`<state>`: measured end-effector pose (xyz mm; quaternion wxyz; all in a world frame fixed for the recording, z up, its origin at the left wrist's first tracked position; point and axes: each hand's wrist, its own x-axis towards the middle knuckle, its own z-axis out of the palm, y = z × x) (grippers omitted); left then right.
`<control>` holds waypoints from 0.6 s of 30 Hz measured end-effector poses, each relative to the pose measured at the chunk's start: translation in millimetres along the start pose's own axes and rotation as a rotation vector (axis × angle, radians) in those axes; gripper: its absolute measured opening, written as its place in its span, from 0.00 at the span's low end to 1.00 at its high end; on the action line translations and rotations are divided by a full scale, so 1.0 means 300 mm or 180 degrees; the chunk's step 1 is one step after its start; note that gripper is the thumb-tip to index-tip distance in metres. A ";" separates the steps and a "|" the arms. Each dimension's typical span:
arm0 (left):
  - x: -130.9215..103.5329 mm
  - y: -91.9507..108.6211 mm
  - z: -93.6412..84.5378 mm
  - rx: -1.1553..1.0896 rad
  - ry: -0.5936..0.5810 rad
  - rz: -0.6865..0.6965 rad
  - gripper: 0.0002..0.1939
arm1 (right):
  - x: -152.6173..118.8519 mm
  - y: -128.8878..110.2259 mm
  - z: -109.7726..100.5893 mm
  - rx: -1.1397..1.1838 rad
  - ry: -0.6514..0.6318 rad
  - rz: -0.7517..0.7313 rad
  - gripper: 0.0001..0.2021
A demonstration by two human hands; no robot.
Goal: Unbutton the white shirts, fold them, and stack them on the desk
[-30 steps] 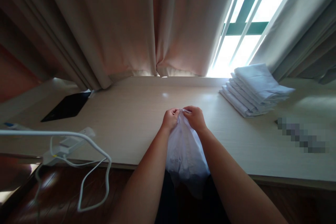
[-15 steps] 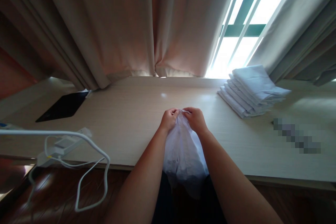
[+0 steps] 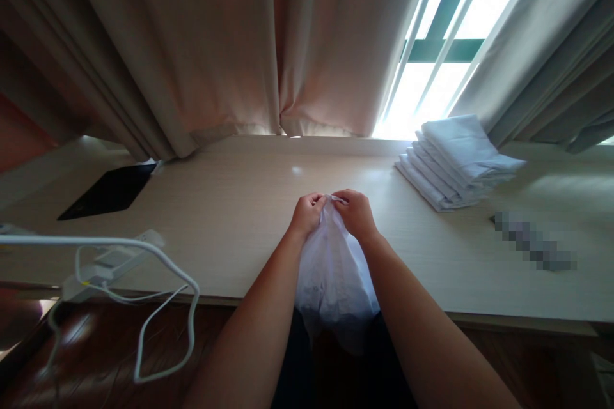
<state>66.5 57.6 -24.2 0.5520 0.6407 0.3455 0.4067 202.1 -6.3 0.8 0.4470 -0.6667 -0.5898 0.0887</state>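
Observation:
A thin white shirt [image 3: 330, 268] hangs down from my two hands, in front of the table edge and over my lap. A lengthwise strip like a placket runs down its middle. My left hand [image 3: 309, 211] pinches its top edge between thumb and fingers. Close beside it, my right hand [image 3: 354, 209] is closed on the same edge, fingers bent over it. The fingertips of both hands nearly meet, and small folds of cloth show between them. The lower end of the shirt is in shadow between my legs.
On the pale table [image 3: 230, 204], folded white cloths [image 3: 455, 160] are stacked at the back right. Nearer lies a pixelated object [image 3: 532, 239]. To the left are a flat black object [image 3: 110, 190], a power strip [image 3: 119, 262] and a looped white cable [image 3: 194, 313]. Curtains [image 3: 215, 45] hang behind.
The view has shifted slightly, so the table things appear a little further left and higher. Both hands keep their hold on the shirt's top edge, with little visible finger movement.

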 end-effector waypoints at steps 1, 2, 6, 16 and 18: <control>-0.004 0.004 0.000 0.0009 0.0003 0.0000 0.16 | 0.000 -0.004 -0.003 0.0011 0.0001 0.0001 0.10; -0.008 0.008 0.000 0.0021 0.0009 0.0001 0.16 | 0.000 -0.008 -0.005 0.0025 -0.0007 0.0000 0.10; -0.028 0.024 -0.011 0.0076 0.0047 -0.0003 0.16 | -0.002 -0.026 -0.016 0.0128 -0.0079 -0.0026 0.10; -0.081 0.078 -0.051 0.0183 -0.0245 0.0046 0.17 | -0.049 -0.081 -0.052 0.0337 -0.0120 -0.0021 0.10; -0.093 0.073 -0.058 0.0236 -0.0294 0.0053 0.17 | -0.058 -0.079 -0.061 0.0420 -0.0193 -0.0041 0.10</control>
